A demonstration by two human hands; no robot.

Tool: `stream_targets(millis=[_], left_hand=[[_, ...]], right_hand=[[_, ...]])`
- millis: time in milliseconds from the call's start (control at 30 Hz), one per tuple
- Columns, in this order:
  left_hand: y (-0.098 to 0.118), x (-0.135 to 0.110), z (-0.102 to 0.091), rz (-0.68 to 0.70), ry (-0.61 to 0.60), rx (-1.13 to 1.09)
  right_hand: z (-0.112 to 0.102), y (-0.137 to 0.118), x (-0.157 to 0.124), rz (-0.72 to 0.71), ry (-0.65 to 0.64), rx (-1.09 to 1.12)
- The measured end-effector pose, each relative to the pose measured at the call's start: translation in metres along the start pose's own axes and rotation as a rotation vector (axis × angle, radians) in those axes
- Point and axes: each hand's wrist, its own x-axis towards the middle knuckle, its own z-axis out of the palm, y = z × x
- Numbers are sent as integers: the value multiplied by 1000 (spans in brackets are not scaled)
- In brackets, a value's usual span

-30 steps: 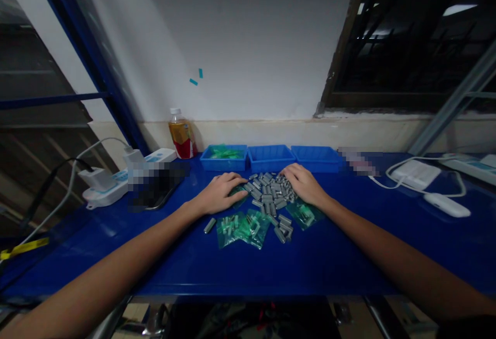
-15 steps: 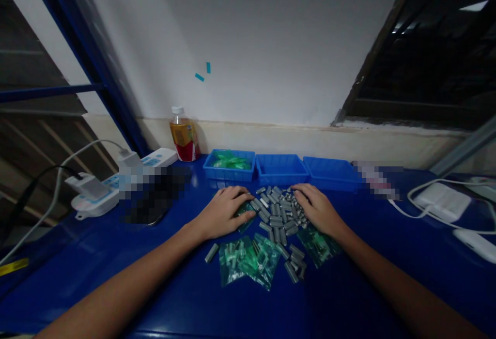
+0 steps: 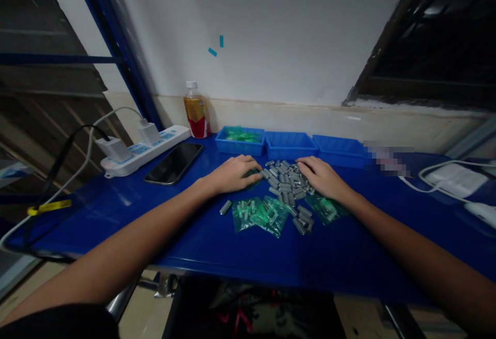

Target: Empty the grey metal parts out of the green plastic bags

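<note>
My left hand (image 3: 237, 172) lies open on the table, its fingers against the left side of a pile of grey metal cylinders (image 3: 285, 183). A green packet is partly hidden under it. On the pile's right side rests my right hand (image 3: 321, 174), open, with its fingertips at some smaller metal pieces. Below its wrist lies a green clear bag (image 3: 327, 209) with small parts inside. Two more green bags (image 3: 260, 214) of parts overlap in front of the pile. Several loose cylinders (image 3: 303, 220) sit beside them, and a single cylinder (image 3: 225, 207) lies to their left.
Three blue bins stand along the wall; the left bin (image 3: 240, 146) holds green bags. Nearby are a drink bottle (image 3: 197, 111), a phone (image 3: 175, 163) and a power strip (image 3: 147, 149) with plugged-in chargers. White cables and an adapter (image 3: 453, 180) lie at the right.
The view has tilted down, so the table's front edge and my lap now show. Both hands stay at the two sides of the pile.
</note>
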Motion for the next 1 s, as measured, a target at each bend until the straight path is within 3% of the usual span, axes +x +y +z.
stream_targets(millis=[300,667,1000], left_hand=[[0,1,7,3,112,43],[-20,39,20,88,125,-52],[-12,25,18,25,167,-19]], right_hand=[[0,-8,8,-77,-2,0],[7,-13,22,-188,-7,23],[12,-12,21,-124,26,44]])
